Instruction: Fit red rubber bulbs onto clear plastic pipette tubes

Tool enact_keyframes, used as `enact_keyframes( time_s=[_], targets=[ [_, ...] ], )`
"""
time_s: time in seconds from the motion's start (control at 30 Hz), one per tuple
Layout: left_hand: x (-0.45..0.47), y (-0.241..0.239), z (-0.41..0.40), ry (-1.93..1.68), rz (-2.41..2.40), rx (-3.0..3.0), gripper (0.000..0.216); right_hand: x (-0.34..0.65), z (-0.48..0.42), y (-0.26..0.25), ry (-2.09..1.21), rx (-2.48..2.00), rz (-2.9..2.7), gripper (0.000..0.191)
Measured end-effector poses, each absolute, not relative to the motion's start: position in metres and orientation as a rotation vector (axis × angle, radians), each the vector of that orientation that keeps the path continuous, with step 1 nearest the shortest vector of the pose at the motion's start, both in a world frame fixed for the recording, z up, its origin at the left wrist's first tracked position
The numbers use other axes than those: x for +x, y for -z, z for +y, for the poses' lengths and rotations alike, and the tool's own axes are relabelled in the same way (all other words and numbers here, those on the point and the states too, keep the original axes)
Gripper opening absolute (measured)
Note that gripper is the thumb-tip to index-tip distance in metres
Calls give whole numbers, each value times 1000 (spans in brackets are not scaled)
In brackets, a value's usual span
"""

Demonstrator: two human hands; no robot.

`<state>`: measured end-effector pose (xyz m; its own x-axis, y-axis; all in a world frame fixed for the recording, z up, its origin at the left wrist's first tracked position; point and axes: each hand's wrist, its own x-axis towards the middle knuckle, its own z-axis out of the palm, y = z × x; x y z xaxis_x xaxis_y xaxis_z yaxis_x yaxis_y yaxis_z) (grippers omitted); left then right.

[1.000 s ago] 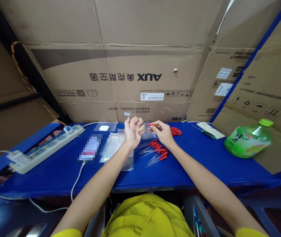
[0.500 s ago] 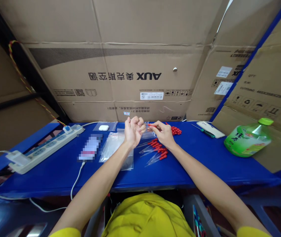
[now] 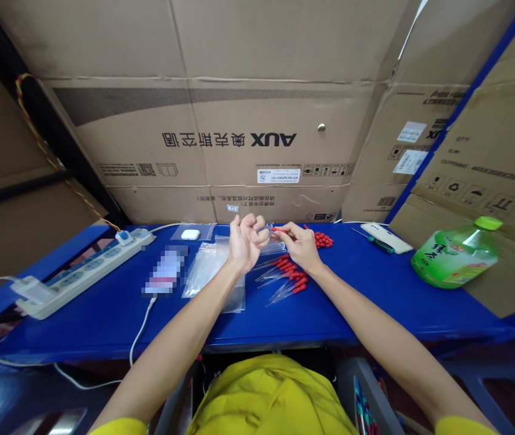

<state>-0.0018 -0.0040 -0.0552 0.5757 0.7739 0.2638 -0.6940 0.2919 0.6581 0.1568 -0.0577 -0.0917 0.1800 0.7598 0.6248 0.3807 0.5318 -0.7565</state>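
My left hand [image 3: 247,244] is raised over the table with its fingers curled around a thin clear dropper tube, most of it hidden by the fingers. Facing it, my right hand [image 3: 302,246] pinches a red rubber bulb [image 3: 279,229] at the tube's end. Just below the hands lie several droppers [image 3: 299,284], clear tubes fitted with red bulbs, their tips pointing left. Loose red bulbs [image 3: 324,240] are heaped behind my right hand. More clear tubes [image 3: 278,248] lie between the hands, partly covered. Clear plastic bags [image 3: 207,275] are stacked beside my left wrist.
A phone [image 3: 165,272] on a cable and a white power strip [image 3: 89,272] are at the left, with a white case [image 3: 190,234] behind. To the right lie a green-handled screwdriver [image 3: 381,244], a white phone-like slab [image 3: 390,237] and a green bottle [image 3: 456,254]. Cardboard [image 3: 239,109] walls the back.
Almost nothing differs. Both hands stay together at the same spot, with the red bulb still at the tube's end; only a very slight shift of the fingers shows.
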Motion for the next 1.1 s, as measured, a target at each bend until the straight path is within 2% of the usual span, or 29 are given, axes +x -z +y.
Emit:
enact_keyframes(
  time_s=[0.83, 1.1],
  targets=[
    [0, 55, -8, -975, 97, 726, 43, 152, -65, 90, -98, -1126, -1531, 25],
    [1, 58, -7, -927, 11, 647, 42, 152, -64, 92, 108, -1157, -1594, 26]
  ],
)
